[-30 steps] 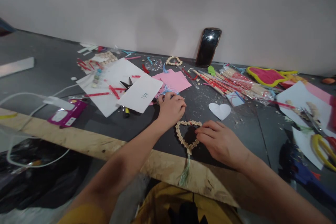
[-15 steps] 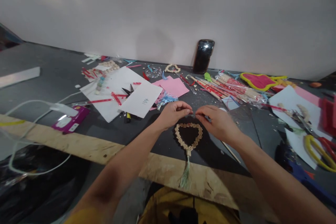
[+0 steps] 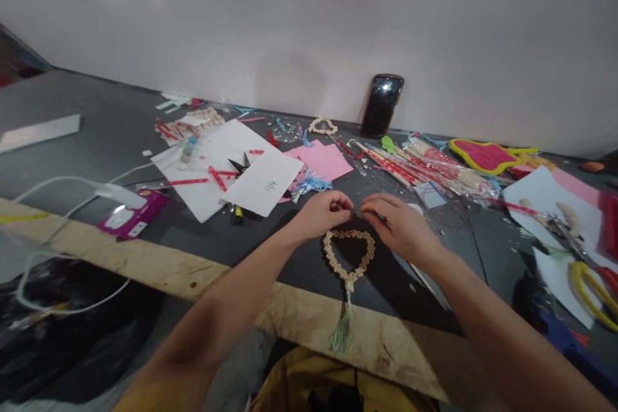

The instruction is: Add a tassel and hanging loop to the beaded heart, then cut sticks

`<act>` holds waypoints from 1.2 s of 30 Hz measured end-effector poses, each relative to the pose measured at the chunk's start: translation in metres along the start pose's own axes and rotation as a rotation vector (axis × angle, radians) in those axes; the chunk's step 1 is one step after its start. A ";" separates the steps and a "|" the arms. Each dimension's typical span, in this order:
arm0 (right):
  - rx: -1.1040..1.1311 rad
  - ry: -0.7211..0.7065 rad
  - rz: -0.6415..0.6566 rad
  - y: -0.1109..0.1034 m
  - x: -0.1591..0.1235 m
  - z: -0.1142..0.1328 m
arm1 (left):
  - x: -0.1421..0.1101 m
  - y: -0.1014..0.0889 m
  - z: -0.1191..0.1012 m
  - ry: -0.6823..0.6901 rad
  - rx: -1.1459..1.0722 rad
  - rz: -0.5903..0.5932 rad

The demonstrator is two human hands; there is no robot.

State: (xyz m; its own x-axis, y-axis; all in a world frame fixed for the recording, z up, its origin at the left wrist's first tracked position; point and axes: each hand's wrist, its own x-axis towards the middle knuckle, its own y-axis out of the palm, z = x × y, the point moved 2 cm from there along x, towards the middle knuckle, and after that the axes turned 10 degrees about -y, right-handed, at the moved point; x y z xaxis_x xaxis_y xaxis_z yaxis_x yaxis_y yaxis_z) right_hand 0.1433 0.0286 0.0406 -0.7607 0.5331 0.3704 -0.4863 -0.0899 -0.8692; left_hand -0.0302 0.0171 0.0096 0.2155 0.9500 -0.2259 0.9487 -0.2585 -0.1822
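Observation:
A heart-shaped string of pale beads [image 3: 329, 256] lies on the dark table top near its front edge. From its lower point hangs a light green tassel [image 3: 342, 328] that reaches over the wooden edge. Just beyond the beads, my left hand [image 3: 324, 212] is closed in a pinch, thumb against fingers. My right hand [image 3: 398, 225] pinches close beside it, the fingertips of both almost meeting. Whatever is between the fingertips is too small to make out. Below my right hand a thin stick [image 3: 429, 286] lies on the table.
Left of my hands are white papers [image 3: 265, 183], black-tipped pliers [image 3: 239, 165] and a purple device [image 3: 135, 214] with cables. A phone [image 3: 382, 105] leans on the wall. Wrapped sticks [image 3: 434, 167] lie to the right, with yellow-handled scissors [image 3: 586, 290] near the right edge.
The view has shifted slightly. My hands stay pinched above the bead heart, and the fingertips have come a little closer together. The bead heart has not visibly moved on the table.

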 end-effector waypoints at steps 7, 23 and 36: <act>0.013 -0.024 -0.019 0.004 0.012 0.002 | -0.003 0.001 -0.005 0.028 -0.018 0.142; 0.175 0.211 0.021 0.009 -0.004 0.007 | 0.003 0.000 0.003 -0.032 -0.106 0.081; 0.156 0.164 0.046 0.014 0.001 -0.002 | -0.003 0.003 -0.004 0.232 0.272 -0.087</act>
State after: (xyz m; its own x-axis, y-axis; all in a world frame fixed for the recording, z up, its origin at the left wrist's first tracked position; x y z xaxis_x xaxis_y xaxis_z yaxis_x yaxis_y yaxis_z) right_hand 0.1362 0.0294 0.0282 -0.7099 0.6536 0.2624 -0.5229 -0.2395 -0.8181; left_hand -0.0276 0.0140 0.0134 0.2131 0.9768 0.0186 0.8764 -0.1827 -0.4456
